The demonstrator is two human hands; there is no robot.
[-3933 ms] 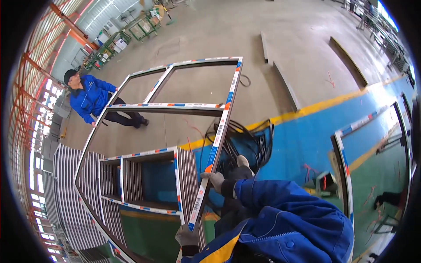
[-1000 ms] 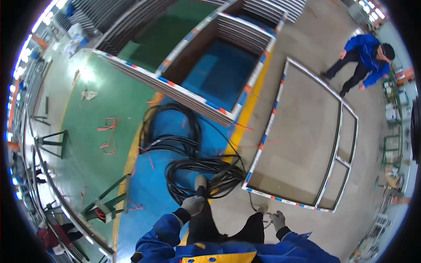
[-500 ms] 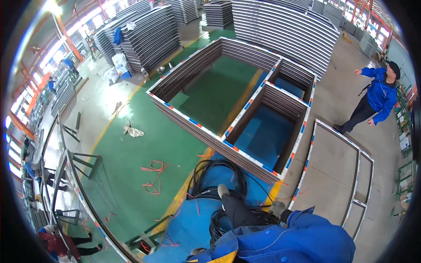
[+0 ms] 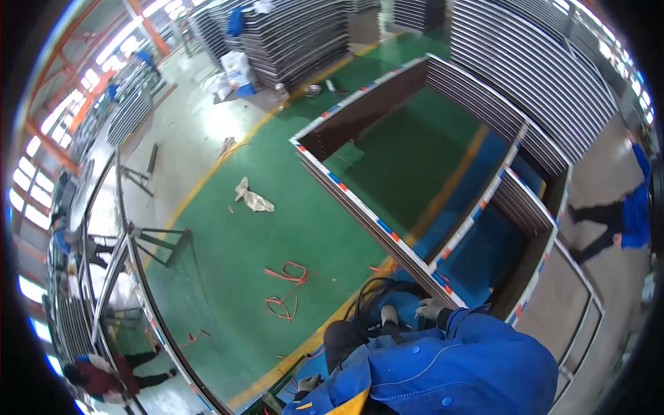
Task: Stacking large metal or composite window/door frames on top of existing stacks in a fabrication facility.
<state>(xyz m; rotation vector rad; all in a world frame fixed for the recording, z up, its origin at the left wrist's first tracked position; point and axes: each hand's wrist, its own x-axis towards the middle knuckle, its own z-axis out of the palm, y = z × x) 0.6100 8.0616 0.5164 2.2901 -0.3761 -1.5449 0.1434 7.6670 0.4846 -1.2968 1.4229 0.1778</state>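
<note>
My right hand [image 4: 430, 309], in a grey glove, hangs in front of my blue jacket close to the near corner of a stack of window-like frames [image 4: 366, 216]. Its fingers look loosely apart, with nothing seen in them. Low beside my body is my left hand [image 4: 308, 383], also gloved and partly covered by the jacket; its fingers are too small to read. It is nearest to a green metal stand [image 4: 280, 387] at the lower edge. Coiled black cable [image 4: 365, 294] lies on the blue floor strip by my feet, partly hidden by my legs.
A long frame [image 4: 153, 315] rests on trestles [image 4: 162, 242] at left, with a person in dark red [image 4: 114, 377] beside it. Red straps [image 4: 287, 277] and a pale cloth [image 4: 253, 196] litter the green floor. Another person [image 4: 633, 214] in blue stands far right, near a flat frame [image 4: 584, 304].
The view has turned left, so the stacked frames sit further right. My body now covers more of the cable coils. My right hand has come nearer the stack's corner in the picture.
</note>
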